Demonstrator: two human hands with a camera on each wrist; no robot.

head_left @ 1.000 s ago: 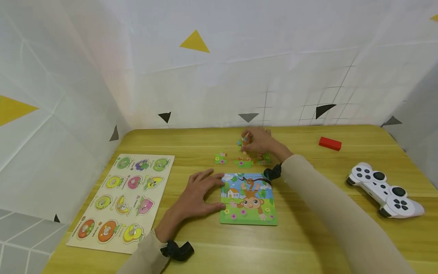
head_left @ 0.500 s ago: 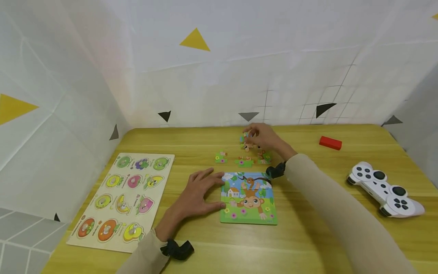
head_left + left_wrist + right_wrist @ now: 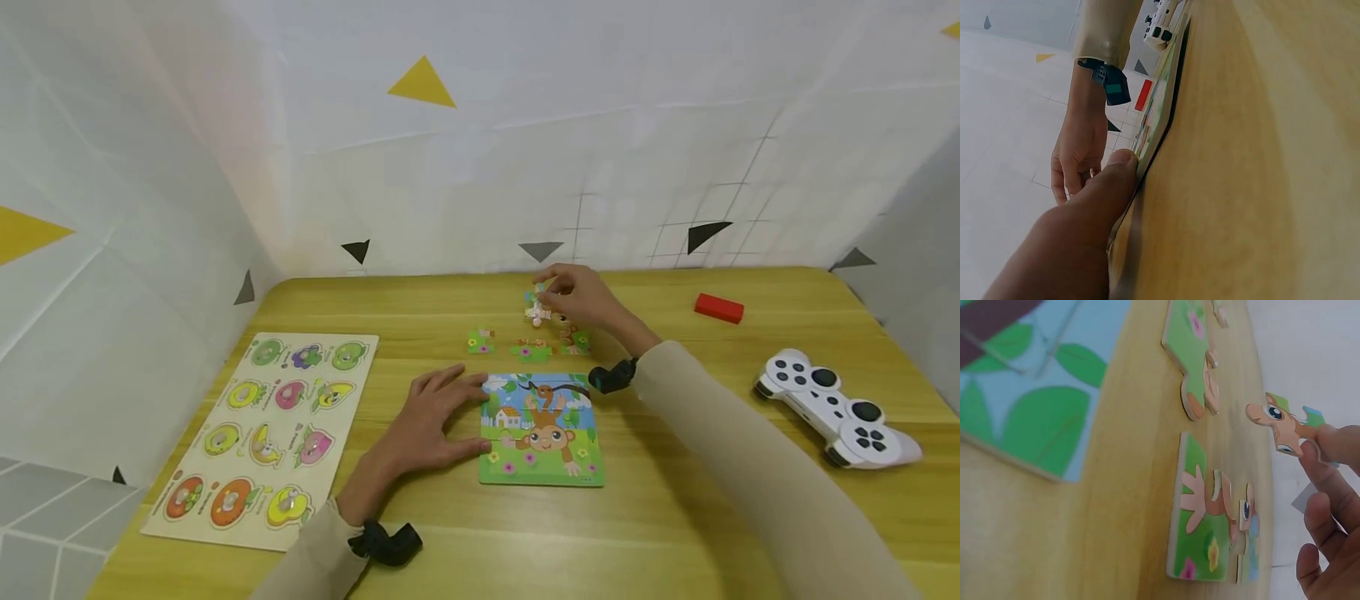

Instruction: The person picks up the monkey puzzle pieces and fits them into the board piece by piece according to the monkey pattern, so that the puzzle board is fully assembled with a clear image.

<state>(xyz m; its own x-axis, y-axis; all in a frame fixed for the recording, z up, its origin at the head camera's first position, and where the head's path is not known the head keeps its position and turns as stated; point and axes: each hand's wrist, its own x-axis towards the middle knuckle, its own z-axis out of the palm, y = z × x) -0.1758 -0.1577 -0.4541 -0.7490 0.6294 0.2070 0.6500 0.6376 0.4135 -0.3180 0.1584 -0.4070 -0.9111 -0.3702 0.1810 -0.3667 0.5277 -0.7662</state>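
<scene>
My right hand (image 3: 577, 296) pinches a jigsaw piece (image 3: 1280, 425) between thumb and fingertips, above the far part of the table. In the right wrist view the piece shows a monkey's eye and brown face, with bits of green and blue. Beneath this hand lie loose pieces: one with a hand and flowers (image 3: 1200, 512), and another with an eye (image 3: 1245, 515) behind it, partly hidden. My left hand (image 3: 431, 425) lies with fingers spread, thumb and fingertips right at the left edge of the square monkey puzzle board (image 3: 542, 429).
Further loose pieces, a flower piece (image 3: 482, 341) and a green one (image 3: 532, 353), lie behind the board. At left is a wooden fruit peg board (image 3: 262, 442). A red block (image 3: 719, 308) and a white game controller (image 3: 836, 408) sit at right; a white sheet (image 3: 465, 183) hangs behind.
My right hand has moved slightly right and away, lifting and tilting the piece. An eye piece now shows beside it on the table. My left hand has stayed at the board's edge.
</scene>
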